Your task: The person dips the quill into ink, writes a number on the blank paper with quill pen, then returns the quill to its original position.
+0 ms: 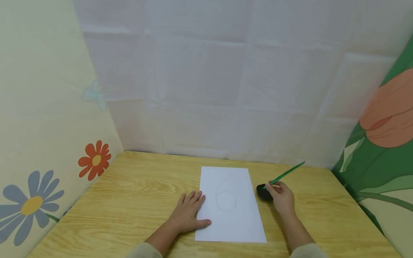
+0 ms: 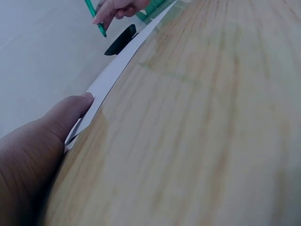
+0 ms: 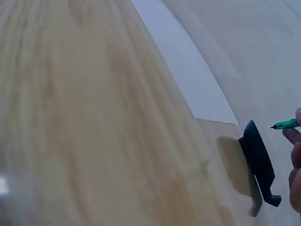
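A sheet of white paper [image 1: 238, 225] lies on the wooden table, bearing a faint outline like a 6. My left hand [image 1: 187, 214], fingers spread, rests at the paper's left edge with the thumb on the sheet. To the right of the sheet is a small black dish [image 1: 264, 194] with a hooked end showing in the right wrist view. Between thumb and fingers my right hand [image 1: 284, 200] pinches a slender green pen [image 1: 287, 173], its far end slanting up to the right. Both wrist views show the pen's dark tip [image 3: 273, 127] just above the dish.
The wood-grain table [image 1: 135, 193] reaches back to a creased pale cloth [image 1: 206, 79]. A flower-printed cloth [image 1: 29, 118] hangs on the left, and a green leafy one [image 1: 380, 165] borders the right side.
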Demonstrator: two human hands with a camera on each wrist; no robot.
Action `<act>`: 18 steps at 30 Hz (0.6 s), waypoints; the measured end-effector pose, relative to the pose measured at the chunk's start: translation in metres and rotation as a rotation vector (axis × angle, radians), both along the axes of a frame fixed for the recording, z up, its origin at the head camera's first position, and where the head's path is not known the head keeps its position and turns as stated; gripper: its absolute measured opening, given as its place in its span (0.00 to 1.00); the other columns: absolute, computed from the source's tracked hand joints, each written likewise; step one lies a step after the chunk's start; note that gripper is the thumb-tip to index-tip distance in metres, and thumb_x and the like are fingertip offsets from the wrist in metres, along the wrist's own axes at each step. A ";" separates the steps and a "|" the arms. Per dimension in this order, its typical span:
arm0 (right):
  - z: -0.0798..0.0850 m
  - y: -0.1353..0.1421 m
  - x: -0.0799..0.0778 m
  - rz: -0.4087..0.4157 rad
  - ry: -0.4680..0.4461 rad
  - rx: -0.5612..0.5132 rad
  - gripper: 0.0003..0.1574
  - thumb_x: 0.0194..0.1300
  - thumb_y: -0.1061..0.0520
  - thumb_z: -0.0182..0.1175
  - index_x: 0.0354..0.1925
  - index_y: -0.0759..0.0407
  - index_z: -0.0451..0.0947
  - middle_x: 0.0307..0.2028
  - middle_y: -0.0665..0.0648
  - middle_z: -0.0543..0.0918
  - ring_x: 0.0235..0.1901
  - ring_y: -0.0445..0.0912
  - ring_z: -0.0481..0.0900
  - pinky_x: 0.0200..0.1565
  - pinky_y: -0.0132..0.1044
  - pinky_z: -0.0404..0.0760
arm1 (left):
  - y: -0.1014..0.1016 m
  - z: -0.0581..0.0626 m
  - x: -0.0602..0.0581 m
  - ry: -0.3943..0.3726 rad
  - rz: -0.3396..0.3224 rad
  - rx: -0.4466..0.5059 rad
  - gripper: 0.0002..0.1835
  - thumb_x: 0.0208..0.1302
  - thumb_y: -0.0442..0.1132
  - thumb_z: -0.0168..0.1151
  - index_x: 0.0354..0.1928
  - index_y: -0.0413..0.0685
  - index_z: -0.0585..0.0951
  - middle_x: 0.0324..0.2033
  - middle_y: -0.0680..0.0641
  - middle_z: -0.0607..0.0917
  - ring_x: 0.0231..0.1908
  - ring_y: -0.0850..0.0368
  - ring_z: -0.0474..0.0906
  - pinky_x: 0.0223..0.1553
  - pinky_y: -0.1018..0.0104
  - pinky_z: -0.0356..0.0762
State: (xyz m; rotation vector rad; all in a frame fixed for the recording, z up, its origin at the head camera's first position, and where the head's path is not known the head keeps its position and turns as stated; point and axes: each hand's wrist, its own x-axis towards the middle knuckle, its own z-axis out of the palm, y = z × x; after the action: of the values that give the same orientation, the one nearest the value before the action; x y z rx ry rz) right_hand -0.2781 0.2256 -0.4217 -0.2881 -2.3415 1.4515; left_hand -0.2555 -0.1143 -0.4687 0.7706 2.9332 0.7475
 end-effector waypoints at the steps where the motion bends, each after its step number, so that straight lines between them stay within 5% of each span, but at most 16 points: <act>1: 0.001 0.001 0.000 -0.001 -0.003 0.005 0.20 0.65 0.53 0.65 0.48 0.66 0.79 0.43 0.64 0.88 0.34 0.29 0.80 0.35 0.23 0.78 | 0.000 -0.001 0.000 0.002 0.004 -0.006 0.53 0.55 0.73 0.58 0.73 0.44 0.63 0.75 0.42 0.60 0.76 0.39 0.49 0.73 0.35 0.37; 5: 0.001 0.005 0.001 -0.013 -0.025 0.037 0.20 0.66 0.51 0.64 0.49 0.64 0.80 0.49 0.65 0.86 0.46 0.47 0.85 0.40 0.23 0.79 | 0.000 -0.003 -0.001 0.005 0.014 -0.021 0.53 0.55 0.74 0.57 0.73 0.46 0.63 0.75 0.43 0.60 0.76 0.41 0.49 0.74 0.37 0.38; 9: 0.003 0.007 0.004 -0.010 -0.051 0.056 0.21 0.68 0.49 0.62 0.51 0.63 0.80 0.52 0.66 0.84 0.56 0.59 0.81 0.49 0.36 0.83 | 0.000 -0.002 -0.001 0.000 0.009 -0.016 0.52 0.55 0.73 0.58 0.73 0.44 0.63 0.75 0.43 0.60 0.76 0.40 0.49 0.74 0.36 0.38; 14: 0.004 0.008 0.005 -0.019 -0.043 0.091 0.22 0.66 0.48 0.64 0.51 0.63 0.81 0.52 0.66 0.84 0.52 0.55 0.83 0.46 0.29 0.81 | 0.000 0.002 0.001 -0.007 0.004 -0.004 0.52 0.55 0.73 0.58 0.73 0.44 0.63 0.75 0.42 0.60 0.76 0.39 0.49 0.73 0.36 0.38; 18: 0.003 0.008 0.004 -0.033 -0.009 0.136 0.20 0.64 0.50 0.66 0.49 0.62 0.83 0.48 0.63 0.87 0.39 0.40 0.83 0.37 0.22 0.76 | -0.001 0.002 0.001 -0.002 0.001 -0.005 0.52 0.55 0.73 0.57 0.73 0.44 0.63 0.75 0.42 0.60 0.76 0.39 0.49 0.73 0.36 0.37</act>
State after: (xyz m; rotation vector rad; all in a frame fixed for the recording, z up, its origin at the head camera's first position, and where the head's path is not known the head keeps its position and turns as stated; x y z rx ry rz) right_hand -0.2745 0.2339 -0.4189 -0.2958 -2.4174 1.2714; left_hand -0.2543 -0.1150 -0.4667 0.7675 2.9330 0.7405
